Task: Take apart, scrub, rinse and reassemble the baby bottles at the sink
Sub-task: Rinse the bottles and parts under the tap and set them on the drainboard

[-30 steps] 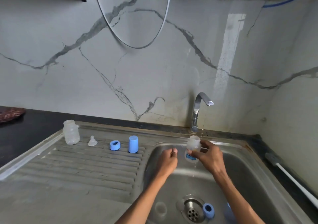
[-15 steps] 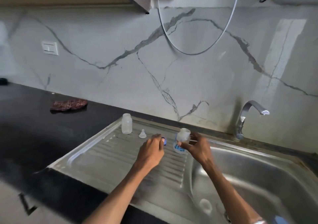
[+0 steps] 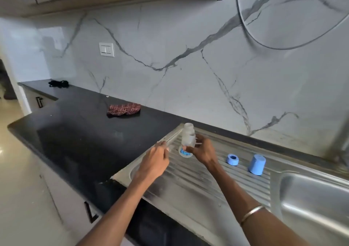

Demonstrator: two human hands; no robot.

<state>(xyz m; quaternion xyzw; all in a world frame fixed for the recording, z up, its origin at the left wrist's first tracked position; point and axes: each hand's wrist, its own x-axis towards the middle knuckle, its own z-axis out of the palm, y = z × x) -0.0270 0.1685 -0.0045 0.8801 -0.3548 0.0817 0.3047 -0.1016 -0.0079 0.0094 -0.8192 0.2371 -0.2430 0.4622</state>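
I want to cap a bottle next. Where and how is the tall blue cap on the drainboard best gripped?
Probably by the round side wall of the blue cap, from above, thumb against fingers. It stands slightly tilted on the ribbed drainboard, closed end up, apart from the blue ring, so its sides are free.

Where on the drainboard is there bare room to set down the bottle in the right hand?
Bare ribs lie between the right hand and the blue ring, and across the near drainboard in front of both forearms. It is crowded at the far left corner, where the held bottle, the standing bottle and the left hand bunch together.
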